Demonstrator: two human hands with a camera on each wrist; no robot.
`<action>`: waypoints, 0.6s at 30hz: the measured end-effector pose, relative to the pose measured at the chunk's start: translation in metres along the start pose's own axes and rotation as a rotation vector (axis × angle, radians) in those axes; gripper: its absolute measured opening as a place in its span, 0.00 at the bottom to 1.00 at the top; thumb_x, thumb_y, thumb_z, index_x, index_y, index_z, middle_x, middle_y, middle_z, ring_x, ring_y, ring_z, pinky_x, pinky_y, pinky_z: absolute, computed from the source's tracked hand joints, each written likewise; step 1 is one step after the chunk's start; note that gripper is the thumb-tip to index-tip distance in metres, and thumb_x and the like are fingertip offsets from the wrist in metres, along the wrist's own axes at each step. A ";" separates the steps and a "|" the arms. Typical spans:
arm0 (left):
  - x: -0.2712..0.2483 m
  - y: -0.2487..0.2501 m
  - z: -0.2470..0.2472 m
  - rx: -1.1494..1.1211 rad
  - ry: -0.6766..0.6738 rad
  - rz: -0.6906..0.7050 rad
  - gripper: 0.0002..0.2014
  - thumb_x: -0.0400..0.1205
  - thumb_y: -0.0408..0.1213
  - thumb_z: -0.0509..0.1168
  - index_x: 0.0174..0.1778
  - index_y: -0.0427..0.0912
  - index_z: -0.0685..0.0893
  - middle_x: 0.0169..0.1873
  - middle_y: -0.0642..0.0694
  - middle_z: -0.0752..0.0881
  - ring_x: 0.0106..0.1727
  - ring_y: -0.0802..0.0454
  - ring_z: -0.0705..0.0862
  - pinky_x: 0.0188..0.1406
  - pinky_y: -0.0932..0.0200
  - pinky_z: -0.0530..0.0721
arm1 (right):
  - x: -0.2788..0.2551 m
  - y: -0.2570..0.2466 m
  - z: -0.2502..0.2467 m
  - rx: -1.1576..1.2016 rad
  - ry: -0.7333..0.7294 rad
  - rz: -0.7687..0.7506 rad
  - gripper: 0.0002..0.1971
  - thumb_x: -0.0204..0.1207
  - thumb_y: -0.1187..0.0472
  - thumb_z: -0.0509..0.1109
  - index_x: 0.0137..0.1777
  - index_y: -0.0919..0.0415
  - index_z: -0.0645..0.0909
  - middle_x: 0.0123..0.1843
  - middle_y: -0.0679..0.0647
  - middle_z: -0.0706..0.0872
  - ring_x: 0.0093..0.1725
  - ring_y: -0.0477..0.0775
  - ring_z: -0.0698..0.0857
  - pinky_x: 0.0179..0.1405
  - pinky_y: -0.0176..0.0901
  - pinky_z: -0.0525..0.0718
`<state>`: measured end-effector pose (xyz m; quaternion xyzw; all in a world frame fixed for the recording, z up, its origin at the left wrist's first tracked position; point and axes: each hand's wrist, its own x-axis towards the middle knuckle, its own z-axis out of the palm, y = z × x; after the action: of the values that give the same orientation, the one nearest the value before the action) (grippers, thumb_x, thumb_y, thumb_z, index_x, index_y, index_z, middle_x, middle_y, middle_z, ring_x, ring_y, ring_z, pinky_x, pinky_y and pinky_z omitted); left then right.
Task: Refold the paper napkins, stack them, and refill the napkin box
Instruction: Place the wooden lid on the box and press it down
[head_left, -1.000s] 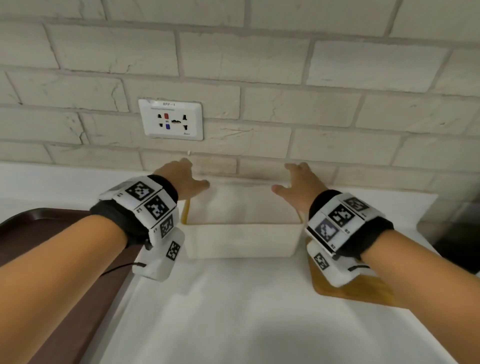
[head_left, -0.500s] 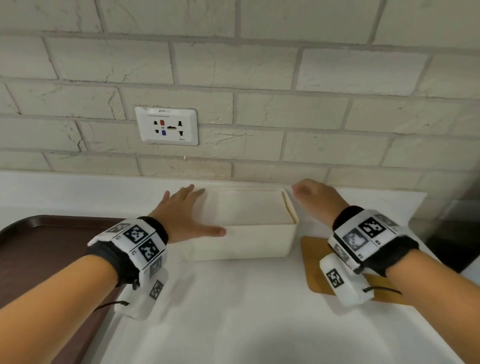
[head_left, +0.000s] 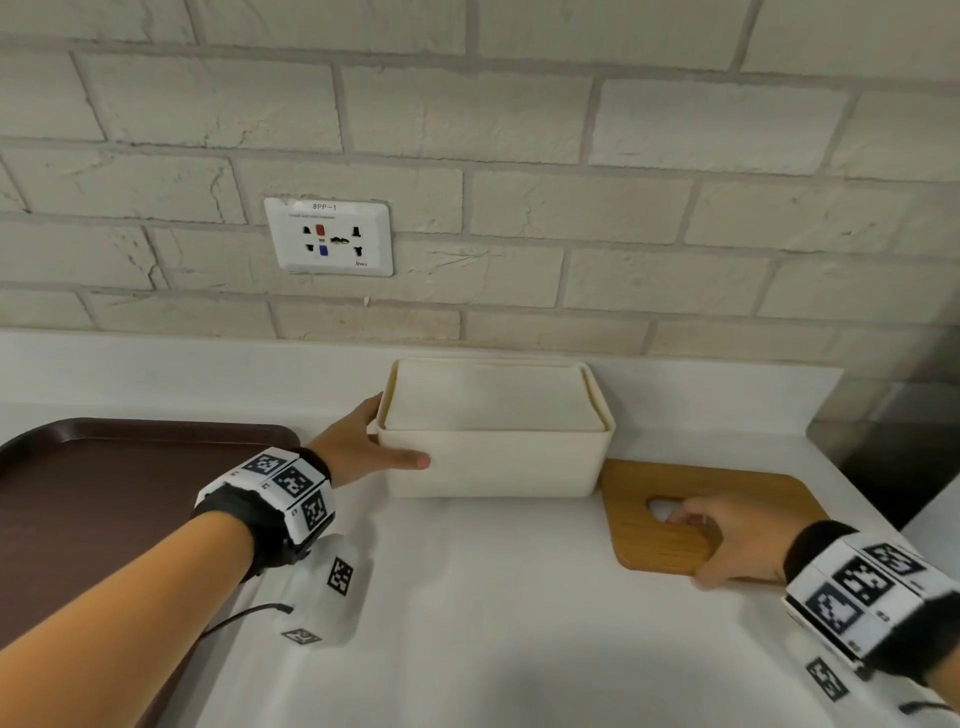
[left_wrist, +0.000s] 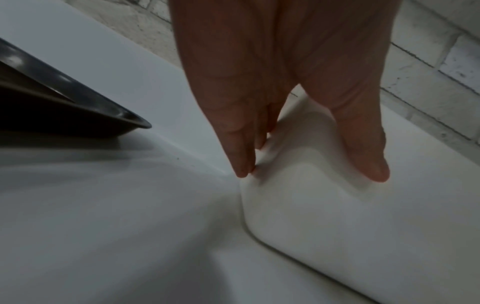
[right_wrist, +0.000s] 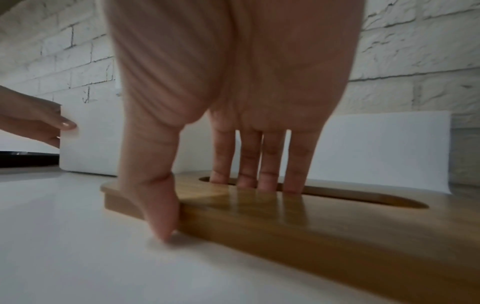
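A white napkin box (head_left: 493, 467) stands against the brick wall, with a stack of folded white napkins (head_left: 488, 397) filling it to the rim. My left hand (head_left: 387, 436) braces its front left corner: the thumb lies straight on the front wall and the fingers lie flat on the left side, as the left wrist view shows on the box (left_wrist: 324, 216). To the right of the box a wooden lid (head_left: 727, 483) with a slot lies flat on the counter. My right hand (head_left: 691, 548) pinches it, fingers (right_wrist: 259, 164) in the slot and thumb on the near edge of the lid (right_wrist: 311, 226).
A dark brown tray (head_left: 104, 499) lies on the white counter at the left, close to my left forearm. A wall socket (head_left: 330, 236) sits above the box. A dark metal surface (head_left: 883, 467) borders the counter at the far right.
My left hand has come off the top of the box and onto its front left corner. My right hand has left the box's right rim, dropped to the wooden lid and taken hold of it.
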<state>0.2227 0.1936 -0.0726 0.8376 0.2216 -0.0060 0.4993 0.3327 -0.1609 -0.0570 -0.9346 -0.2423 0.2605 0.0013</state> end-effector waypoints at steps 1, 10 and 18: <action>0.000 0.001 0.002 -0.005 -0.008 0.008 0.62 0.43 0.60 0.82 0.76 0.52 0.66 0.64 0.53 0.82 0.64 0.52 0.82 0.70 0.46 0.77 | -0.002 0.004 -0.001 0.022 0.011 -0.005 0.34 0.67 0.55 0.77 0.73 0.48 0.69 0.70 0.46 0.74 0.66 0.47 0.75 0.55 0.31 0.71; -0.002 0.009 0.010 -0.047 0.001 0.065 0.47 0.68 0.36 0.78 0.80 0.53 0.59 0.68 0.53 0.75 0.63 0.51 0.78 0.68 0.55 0.76 | -0.030 0.011 -0.064 0.380 0.304 -0.072 0.46 0.27 0.25 0.77 0.54 0.32 0.76 0.51 0.48 0.82 0.52 0.51 0.81 0.50 0.41 0.76; 0.000 0.008 0.018 -0.067 -0.003 0.112 0.52 0.68 0.39 0.79 0.82 0.55 0.52 0.75 0.56 0.68 0.64 0.51 0.78 0.71 0.51 0.75 | 0.012 -0.081 -0.098 -0.109 0.312 -0.212 0.33 0.68 0.51 0.75 0.74 0.42 0.69 0.56 0.51 0.74 0.56 0.53 0.73 0.56 0.42 0.69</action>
<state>0.2295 0.1758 -0.0751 0.8315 0.1737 0.0279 0.5270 0.3526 -0.0715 0.0323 -0.9316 -0.3497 0.0976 0.0157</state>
